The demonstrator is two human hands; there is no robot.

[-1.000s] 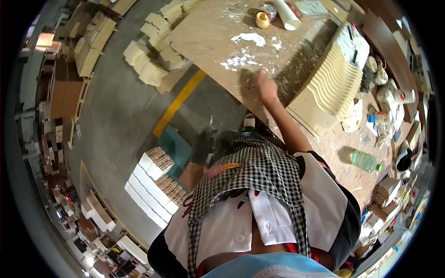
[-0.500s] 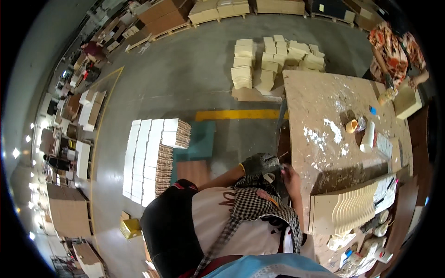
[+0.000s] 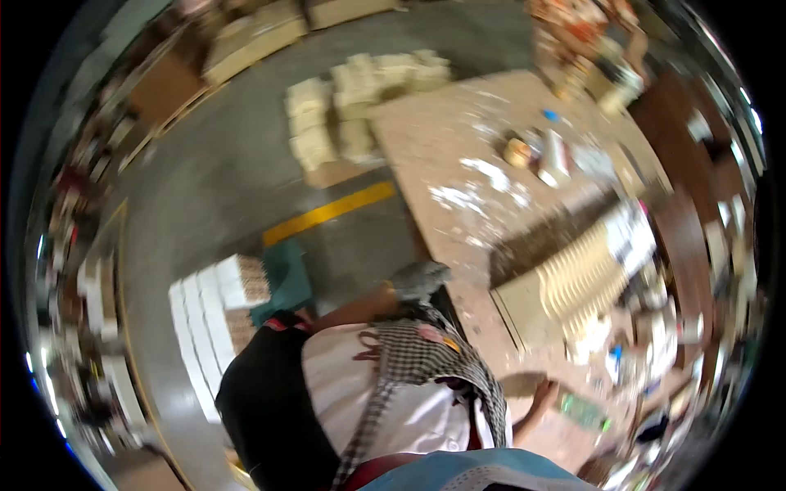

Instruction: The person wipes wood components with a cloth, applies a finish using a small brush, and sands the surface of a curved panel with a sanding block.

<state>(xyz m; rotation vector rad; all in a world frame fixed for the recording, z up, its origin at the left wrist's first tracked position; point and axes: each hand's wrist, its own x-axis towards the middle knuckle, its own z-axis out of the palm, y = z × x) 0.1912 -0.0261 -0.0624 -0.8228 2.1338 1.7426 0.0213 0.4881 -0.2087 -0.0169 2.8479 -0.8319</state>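
Observation:
My left hand [image 3: 422,281], in a grey work glove, is at the near left edge of the worktable [image 3: 417,151], in front of my checked apron [image 3: 407,360]. Its fingers are too smeared to show whether they grip anything. Bare, my right hand [image 3: 544,396] is low over the table at my right side. Closest to it lies a clear greenish plastic bottle [image 3: 583,412] on its side; whether the fingers touch it is unclear. Beyond, a row of curved cream-coloured pieces [image 3: 585,282] rests on the table beside a flat cream panel [image 3: 524,315].
An orange-topped container [image 3: 517,153] and a white cylinder [image 3: 554,161] are on the table's far part. A co-worker in orange patterned clothes [image 3: 581,24] works at the far end. Cream blocks [image 3: 311,123] and white-faced stacks [image 3: 201,327] stand on the floor at left.
My right hand has left the gloved left hand and moved down and right, beside the bottle. The view has swung to the right and blurred. The left hand stays near the table's edge.

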